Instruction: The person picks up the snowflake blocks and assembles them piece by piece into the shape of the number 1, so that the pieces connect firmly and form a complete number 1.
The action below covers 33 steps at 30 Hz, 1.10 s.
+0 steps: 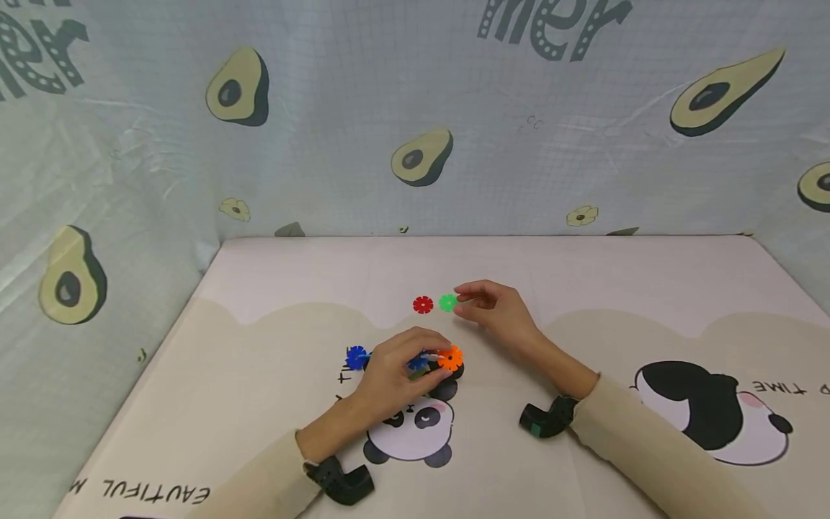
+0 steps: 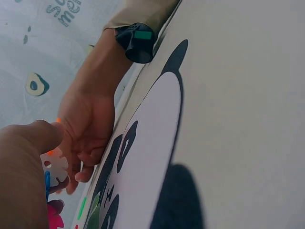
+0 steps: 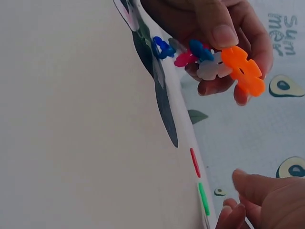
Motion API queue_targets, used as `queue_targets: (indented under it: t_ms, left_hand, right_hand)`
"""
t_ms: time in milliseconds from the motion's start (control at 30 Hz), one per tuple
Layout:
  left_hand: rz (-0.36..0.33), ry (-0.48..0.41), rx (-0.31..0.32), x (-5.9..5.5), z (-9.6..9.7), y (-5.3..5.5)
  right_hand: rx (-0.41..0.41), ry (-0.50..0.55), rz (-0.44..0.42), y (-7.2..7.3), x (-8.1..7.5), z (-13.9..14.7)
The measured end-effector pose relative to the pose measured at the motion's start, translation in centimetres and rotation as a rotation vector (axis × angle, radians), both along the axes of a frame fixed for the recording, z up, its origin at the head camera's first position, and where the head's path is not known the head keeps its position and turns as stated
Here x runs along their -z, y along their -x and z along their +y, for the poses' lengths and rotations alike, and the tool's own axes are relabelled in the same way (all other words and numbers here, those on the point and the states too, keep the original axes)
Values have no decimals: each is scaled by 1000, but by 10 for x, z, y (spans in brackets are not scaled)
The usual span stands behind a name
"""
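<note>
My left hand (image 1: 392, 371) holds a chain of interlocking plastic snowflake discs over the panda print. An orange disc (image 3: 237, 61) forms one end, pinched by the thumb and fingers. Behind it come a whitish disc (image 3: 208, 71), a blue disc (image 3: 199, 50) and a pink disc (image 3: 185, 59). At the other end is a dark blue disc (image 1: 354, 358). Flat on the table lies a green disc (image 1: 447, 303), with my right hand (image 1: 499, 311) just to its right, thumb and fingers apart and their tips close to its edge. Beside the green one lies a red disc (image 1: 418, 305).
A pale printed cloth covers the table (image 1: 259, 404), with a panda picture (image 1: 411, 436) under the left hand and a dog picture (image 1: 710, 411) at right. An avocado-print curtain (image 1: 324, 86) hangs behind the far edge and along the left side. Both wrists wear black camera mounts.
</note>
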<state>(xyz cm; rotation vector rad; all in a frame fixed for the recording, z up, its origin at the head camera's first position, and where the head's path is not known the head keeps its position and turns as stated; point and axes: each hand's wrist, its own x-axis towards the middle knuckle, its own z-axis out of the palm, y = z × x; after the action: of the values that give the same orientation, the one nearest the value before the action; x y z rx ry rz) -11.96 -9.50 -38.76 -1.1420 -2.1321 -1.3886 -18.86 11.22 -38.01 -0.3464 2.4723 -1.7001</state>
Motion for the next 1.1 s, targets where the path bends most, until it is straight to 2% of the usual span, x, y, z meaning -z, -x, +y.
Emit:
queue_targets:
  t_ms: [200, 367, 667, 1100]
  left_hand:
    - [9, 4, -11, 0, -1, -1]
    - [3, 2, -10, 1, 0, -1]
    - [20, -4, 0, 1, 0, 0]
    - [-6, 3, -2, 1, 1, -1]
  right_hand:
    - [10, -111, 103, 4, 8, -11]
    - [17, -157, 121, 3, 9, -15]
    - [27, -193, 211, 6, 13, -16]
    - [77, -203, 179, 5, 11, -16]
